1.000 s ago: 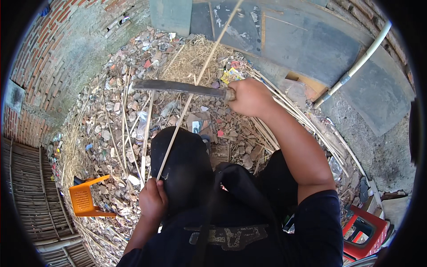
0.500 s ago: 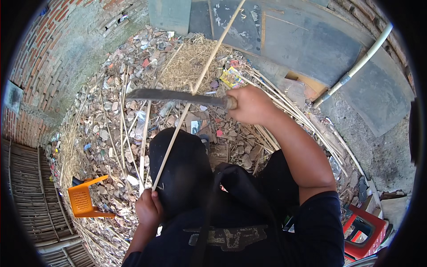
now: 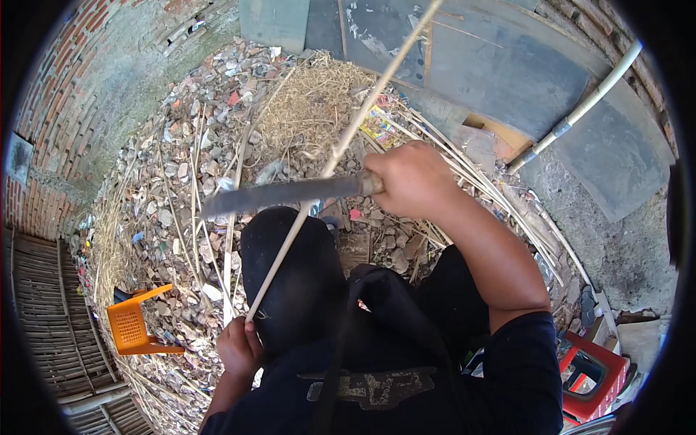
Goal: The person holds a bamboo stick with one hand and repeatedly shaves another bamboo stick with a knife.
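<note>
My left hand (image 3: 239,348) pinches the near end of a long, thin bamboo strip (image 3: 281,255). The strip slants up and away over my left knee, past the top of the view. In my right hand (image 3: 412,180) is the handle of a machete (image 3: 286,194), fingers wrapped round it. Its long dark blade points left and crosses the strip just beyond the knee; the tip is slightly blurred. Pale curled shavings (image 3: 264,314) lie on the dark trouser leg by my left hand.
Rubble covers the ground, with a heap of straw-like shavings (image 3: 312,101) ahead. Bamboo strips (image 3: 486,181) lie at right, others at left. An orange plastic chair (image 3: 130,326) is at left, a red stool (image 3: 605,377) at right. Brick wall and grey panels (image 3: 500,80) stand beyond.
The machete has come along the strip toward me, its blade tip now lower. The strip's far end has swung to the right. My left hand has shifted slightly nearer.
</note>
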Tool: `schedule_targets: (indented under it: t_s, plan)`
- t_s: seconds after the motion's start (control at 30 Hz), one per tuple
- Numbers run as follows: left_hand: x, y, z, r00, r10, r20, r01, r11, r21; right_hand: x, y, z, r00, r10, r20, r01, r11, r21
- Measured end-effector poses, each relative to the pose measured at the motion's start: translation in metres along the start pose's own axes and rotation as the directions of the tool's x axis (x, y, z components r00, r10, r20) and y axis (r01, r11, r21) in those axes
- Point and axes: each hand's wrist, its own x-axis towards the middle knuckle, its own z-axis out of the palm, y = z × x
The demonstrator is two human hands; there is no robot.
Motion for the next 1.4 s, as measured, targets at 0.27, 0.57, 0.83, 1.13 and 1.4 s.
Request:
schedule_targets:
  t_s: [0.27, 0.57, 0.83, 1.13, 1.4]
  plan:
    - [0.002, -0.003, 0.009, 1.0, 0.004, 0.015, -0.004, 0.999, -0.034, 0.004, 0.036, -0.001, 0.988, 0.153, 0.013, -0.154, 0.983, 0.098]
    - [0.002, -0.002, 0.014, 1.0, -0.001, 0.014, 0.001, 0.999, -0.039, 0.005, 0.056, -0.006, 0.981, 0.194, 0.002, -0.194, 0.978, 0.075]
    - [-0.002, -0.016, 0.008, 0.995, 0.0, 0.096, 0.003, 1.0, -0.026, -0.002, 0.022, -0.004, 1.0, -0.004, 0.014, 0.004, 1.0, -0.026]
    - [0.007, -0.002, -0.005, 0.991, -0.059, 0.122, 0.057, 0.998, 0.015, -0.005, 0.049, -0.019, 0.975, 0.219, -0.019, -0.219, 0.975, 0.033]
    - [0.007, -0.015, 0.014, 0.997, 0.075, -0.028, -0.073, 0.994, 0.086, 0.004, 0.084, -0.023, 0.967, 0.252, 0.04, -0.255, 0.948, 0.188]
